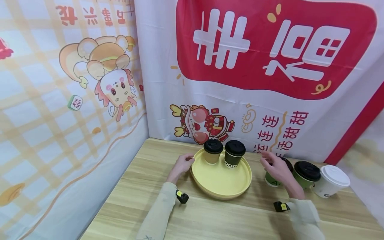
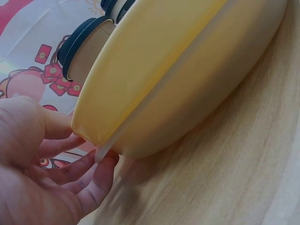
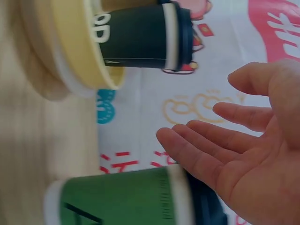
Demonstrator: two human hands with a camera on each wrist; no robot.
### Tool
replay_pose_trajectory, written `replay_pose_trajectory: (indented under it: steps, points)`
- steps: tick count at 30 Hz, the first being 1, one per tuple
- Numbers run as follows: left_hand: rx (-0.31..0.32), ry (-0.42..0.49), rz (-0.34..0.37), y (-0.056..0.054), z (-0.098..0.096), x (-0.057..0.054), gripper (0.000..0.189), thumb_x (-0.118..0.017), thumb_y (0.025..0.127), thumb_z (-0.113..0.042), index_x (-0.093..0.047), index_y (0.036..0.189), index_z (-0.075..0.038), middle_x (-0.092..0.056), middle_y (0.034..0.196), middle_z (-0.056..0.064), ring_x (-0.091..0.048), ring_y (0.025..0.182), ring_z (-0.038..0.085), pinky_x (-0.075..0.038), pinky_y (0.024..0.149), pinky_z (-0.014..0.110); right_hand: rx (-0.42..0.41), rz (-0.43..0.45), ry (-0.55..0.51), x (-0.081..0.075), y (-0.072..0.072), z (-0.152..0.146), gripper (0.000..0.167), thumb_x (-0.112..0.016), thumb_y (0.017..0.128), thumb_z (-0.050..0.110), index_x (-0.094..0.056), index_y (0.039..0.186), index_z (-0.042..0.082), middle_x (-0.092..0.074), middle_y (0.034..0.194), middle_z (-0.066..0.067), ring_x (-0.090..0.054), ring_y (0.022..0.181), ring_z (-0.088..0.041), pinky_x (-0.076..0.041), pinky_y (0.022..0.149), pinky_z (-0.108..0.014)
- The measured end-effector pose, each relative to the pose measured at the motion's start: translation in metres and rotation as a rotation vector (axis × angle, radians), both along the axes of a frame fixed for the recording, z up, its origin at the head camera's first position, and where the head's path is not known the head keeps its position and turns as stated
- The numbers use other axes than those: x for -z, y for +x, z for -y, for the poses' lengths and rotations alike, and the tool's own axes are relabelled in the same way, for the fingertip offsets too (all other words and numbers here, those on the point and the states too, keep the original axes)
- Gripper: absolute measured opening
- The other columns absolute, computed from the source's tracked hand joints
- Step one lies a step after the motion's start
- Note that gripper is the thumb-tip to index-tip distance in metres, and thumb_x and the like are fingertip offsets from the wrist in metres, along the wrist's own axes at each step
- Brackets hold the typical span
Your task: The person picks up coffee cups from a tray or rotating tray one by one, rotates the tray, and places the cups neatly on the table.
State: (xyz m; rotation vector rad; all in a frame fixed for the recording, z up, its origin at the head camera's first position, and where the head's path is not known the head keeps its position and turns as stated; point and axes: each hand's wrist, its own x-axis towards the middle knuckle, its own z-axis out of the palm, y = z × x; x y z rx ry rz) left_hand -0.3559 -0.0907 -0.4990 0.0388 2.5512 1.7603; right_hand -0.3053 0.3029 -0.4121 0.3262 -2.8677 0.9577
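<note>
Printed cloth hangs behind wood table. L hand pinches rim of yellow tray on table, w/ 2 cups on its far side. R hand, grip wide, nr green cup, 1st of 3 right of tray.

Looks like smooth plastic on the yellow tray, matt paper on the green cup, pale wood grain across the counter, creased cloth on the printed backdrop.

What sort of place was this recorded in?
Probably a staged indoor recording corner: printed cartoon hangings line two sides of a wood-grain table that holds lidded paper cups and a round yellow tray.
</note>
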Motion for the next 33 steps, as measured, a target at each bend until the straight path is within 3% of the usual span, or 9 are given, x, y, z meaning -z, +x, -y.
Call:
replay_pose_trajectory:
  steps: [5,8,17,24,33]
  points:
    - [0.001,0.003,0.002,-0.002,-0.001,0.0,0.036,-0.055,0.1,-0.016,-0.059,0.133,-0.005,-0.064,0.126,0.015,-0.06,0.116,0.028,-0.05,0.101,0.042,-0.023,0.018,-0.033,0.012,-0.002,0.008,0.052,-0.047,0.102,0.036,-0.045,0.141,0.001,-0.054,0.136,-0.03,-0.065,0.106,-0.038,-0.059,0.073,-0.033]
    - [0.001,0.004,-0.013,-0.003,-0.001,0.0,0.035,-0.055,0.1,-0.015,-0.059,0.132,-0.004,-0.065,0.125,0.016,-0.061,0.115,0.028,-0.05,0.1,0.041,-0.039,0.001,-0.046,0.017,-0.004,0.013,0.048,-0.05,0.102,0.03,-0.047,0.138,-0.002,-0.055,0.133,-0.031,-0.066,0.103,-0.039,-0.058,0.07,-0.031]
    - [0.005,-0.004,-0.012,-0.002,0.0,-0.001,0.035,-0.055,0.1,-0.016,-0.059,0.132,-0.004,-0.065,0.123,0.016,-0.061,0.112,0.027,-0.051,0.098,0.041,-0.032,0.001,0.011,0.046,-0.014,0.025,0.044,-0.051,0.099,0.02,-0.05,0.134,-0.007,-0.061,0.124,-0.033,-0.065,0.107,-0.043,-0.054,0.09,-0.05]
    - [0.003,-0.014,0.016,-0.001,0.0,0.0,0.036,-0.055,0.1,-0.018,-0.058,0.134,-0.006,-0.064,0.125,0.014,-0.06,0.114,0.027,-0.05,0.099,0.042,0.029,0.055,-0.024,0.059,-0.017,0.027,0.041,-0.051,0.098,0.02,-0.053,0.132,-0.004,-0.064,0.12,-0.03,-0.065,0.108,-0.042,-0.053,0.092,-0.049]
    - [-0.001,-0.023,0.0,-0.002,0.0,0.001,0.036,-0.055,0.1,-0.018,-0.059,0.134,-0.006,-0.065,0.125,0.014,-0.061,0.112,0.026,-0.051,0.098,0.041,0.076,0.194,-0.235,0.067,-0.019,0.032,0.035,-0.049,0.098,0.016,-0.055,0.127,-0.004,-0.061,0.121,-0.03,-0.067,0.094,-0.029,-0.061,0.061,-0.035]
